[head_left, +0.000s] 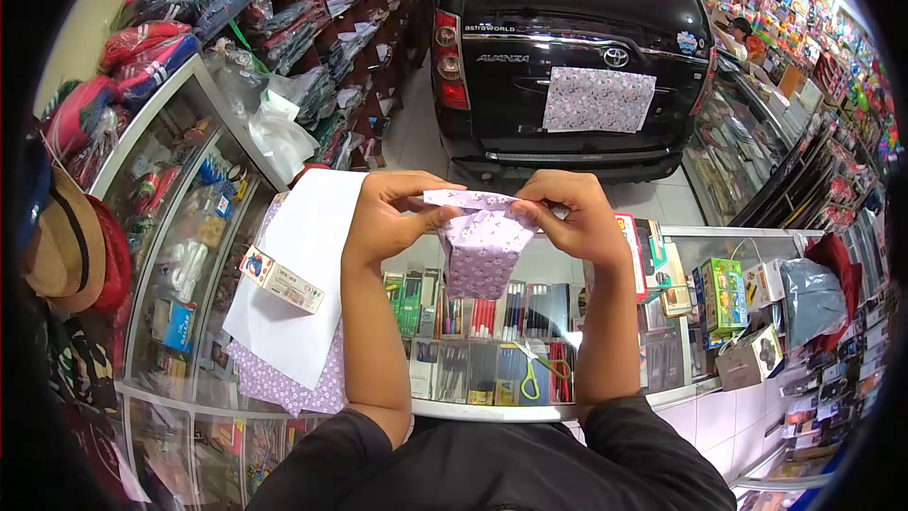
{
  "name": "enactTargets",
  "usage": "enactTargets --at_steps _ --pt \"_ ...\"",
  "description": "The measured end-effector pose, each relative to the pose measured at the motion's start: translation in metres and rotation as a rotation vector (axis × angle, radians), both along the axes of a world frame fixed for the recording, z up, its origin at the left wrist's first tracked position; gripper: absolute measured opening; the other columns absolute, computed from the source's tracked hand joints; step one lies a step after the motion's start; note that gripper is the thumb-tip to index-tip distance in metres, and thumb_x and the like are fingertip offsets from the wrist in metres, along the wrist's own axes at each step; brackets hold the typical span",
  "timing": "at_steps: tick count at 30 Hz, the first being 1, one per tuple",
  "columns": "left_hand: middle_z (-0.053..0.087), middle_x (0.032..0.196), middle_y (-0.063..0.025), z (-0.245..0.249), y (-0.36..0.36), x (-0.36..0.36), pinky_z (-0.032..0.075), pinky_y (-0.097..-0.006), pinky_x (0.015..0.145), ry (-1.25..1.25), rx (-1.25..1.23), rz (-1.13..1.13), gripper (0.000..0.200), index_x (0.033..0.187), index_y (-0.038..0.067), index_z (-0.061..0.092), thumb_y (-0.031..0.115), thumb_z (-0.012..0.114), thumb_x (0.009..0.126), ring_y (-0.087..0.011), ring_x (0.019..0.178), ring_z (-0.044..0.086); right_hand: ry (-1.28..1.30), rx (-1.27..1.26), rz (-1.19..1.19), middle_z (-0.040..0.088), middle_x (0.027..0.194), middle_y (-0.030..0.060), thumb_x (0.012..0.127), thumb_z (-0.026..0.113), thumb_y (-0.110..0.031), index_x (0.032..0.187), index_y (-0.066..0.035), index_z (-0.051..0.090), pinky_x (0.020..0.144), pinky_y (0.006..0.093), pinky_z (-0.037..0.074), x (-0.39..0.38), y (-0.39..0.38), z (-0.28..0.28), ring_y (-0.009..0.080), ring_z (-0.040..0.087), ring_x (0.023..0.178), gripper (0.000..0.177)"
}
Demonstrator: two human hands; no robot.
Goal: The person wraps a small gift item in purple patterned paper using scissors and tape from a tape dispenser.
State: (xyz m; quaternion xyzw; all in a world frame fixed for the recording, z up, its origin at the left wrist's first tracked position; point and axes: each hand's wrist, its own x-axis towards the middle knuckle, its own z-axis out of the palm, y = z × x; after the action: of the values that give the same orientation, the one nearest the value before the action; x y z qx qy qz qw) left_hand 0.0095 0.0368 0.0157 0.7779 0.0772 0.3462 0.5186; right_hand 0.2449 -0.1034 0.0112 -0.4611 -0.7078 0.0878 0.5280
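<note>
Between my two hands, above a glass display counter, is a small bag-like packet of purple floral paper. Its top edge is folded over into a flap. My left hand pinches the left end of the flap between thumb and fingers. At the right end, my right hand grips the fold the same way. The packet hangs down, and whatever may be inside is hidden. Below it, scissors with yellow-green handles lie on the glass top. A small printed box rests on white paper to the left.
More purple floral paper lies under the white sheets. Pens and pencils show through the counter glass. Boxes and a grey plastic-wrapped packet stand at right. A black car is parked beyond the counter. Straw hats hang at left.
</note>
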Motion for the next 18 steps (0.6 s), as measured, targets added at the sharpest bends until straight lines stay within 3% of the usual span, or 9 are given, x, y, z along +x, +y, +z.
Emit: enactTargets --at_steps 3,4,5,8,11,13,16,18 --pt "0.076 0.101 -0.0120 -0.007 0.006 0.002 0.059 -0.0274 0.079 0.044 0.122 0.072 0.032 0.110 -0.001 0.077 0.009 0.087 0.082 -0.0155 0.090 0.073 -0.020 -0.011 0.044 0.067 0.076 0.0086 0.089 0.076 -0.006 0.090 0.002 0.073 0.057 0.0291 0.046 0.001 0.000 0.000 0.0153 0.059 0.063 0.008" --pt "0.076 0.102 -0.0120 -0.006 0.003 0.001 0.059 -0.0289 0.081 0.080 0.070 0.087 0.037 0.109 -0.002 0.077 0.019 0.089 0.081 -0.0172 0.094 0.073 -0.020 -0.011 0.043 0.067 0.076 0.0086 0.089 0.076 -0.006 0.090 0.002 0.073 0.057 0.0291 0.046 0.002 -0.001 0.000 0.0153 0.059 0.063 0.008" --pt "0.076 0.102 -0.0120 -0.005 0.003 0.000 0.059 -0.0289 0.081 0.081 0.070 0.086 0.037 0.109 -0.002 0.077 0.019 0.089 0.081 -0.0172 0.094 0.073 0.014 -0.010 0.052 0.067 0.076 0.0082 0.089 0.076 -0.006 0.090 0.002 0.073 0.057 0.0283 0.046 0.002 -0.002 0.000 0.0143 0.058 0.063 0.008" --pt "0.073 0.116 -0.0157 -0.004 0.006 -0.001 0.056 -0.0347 0.094 -0.093 -0.079 -0.237 0.066 0.123 -0.007 0.070 0.040 0.089 0.079 -0.0225 0.109 0.070 0.041 0.013 0.031 0.067 0.076 0.0075 0.090 0.075 -0.006 0.090 0.002 0.073 0.057 0.0264 0.045 0.005 -0.004 0.001 0.0121 0.058 0.064 0.008" --pt "0.071 0.123 -0.0165 -0.002 0.002 -0.003 0.055 -0.0360 0.097 -0.023 -0.150 -0.203 0.070 0.128 -0.008 0.066 0.042 0.086 0.082 -0.0227 0.114 0.068 0.079 0.038 0.029 0.066 0.076 0.0064 0.091 0.075 -0.006 0.090 0.002 0.073 0.057 0.0243 0.044 0.002 -0.005 0.003 0.0096 0.057 0.065 0.008" --pt "0.072 0.121 -0.0150 -0.004 -0.001 0.004 0.056 -0.0360 0.097 -0.093 -0.119 -0.215 0.064 0.127 -0.008 0.067 0.038 0.084 0.086 -0.0215 0.111 0.068 0.148 -0.010 0.028 0.067 0.076 0.0056 0.092 0.074 -0.005 0.089 0.003 0.073 0.057 0.0236 0.043 -0.001 -0.006 0.004 0.0076 0.057 0.066 0.009" --pt "0.074 0.113 -0.0118 -0.009 -0.001 0.006 0.056 -0.0326 0.092 -0.084 -0.264 -0.208 0.043 0.125 -0.007 0.069 0.016 0.079 0.090 -0.0172 0.104 0.069 0.149 0.019 0.015 0.067 0.077 0.0049 0.093 0.074 -0.005 0.089 0.004 0.072 0.056 0.0230 0.043 -0.004 -0.007 0.007 0.0068 0.057 0.067 0.010" --pt "0.075 0.111 -0.0109 -0.007 -0.004 0.007 0.056 -0.0318 0.092 -0.058 -0.265 -0.150 0.040 0.123 -0.007 0.070 0.014 0.078 0.090 -0.0163 0.103 0.070 0.173 0.007 0.009 0.067 0.077 0.0047 0.092 0.075 -0.006 0.089 0.004 0.072 0.056 0.0227 0.043 -0.003 -0.005 0.003 0.0064 0.057 0.067 0.011"
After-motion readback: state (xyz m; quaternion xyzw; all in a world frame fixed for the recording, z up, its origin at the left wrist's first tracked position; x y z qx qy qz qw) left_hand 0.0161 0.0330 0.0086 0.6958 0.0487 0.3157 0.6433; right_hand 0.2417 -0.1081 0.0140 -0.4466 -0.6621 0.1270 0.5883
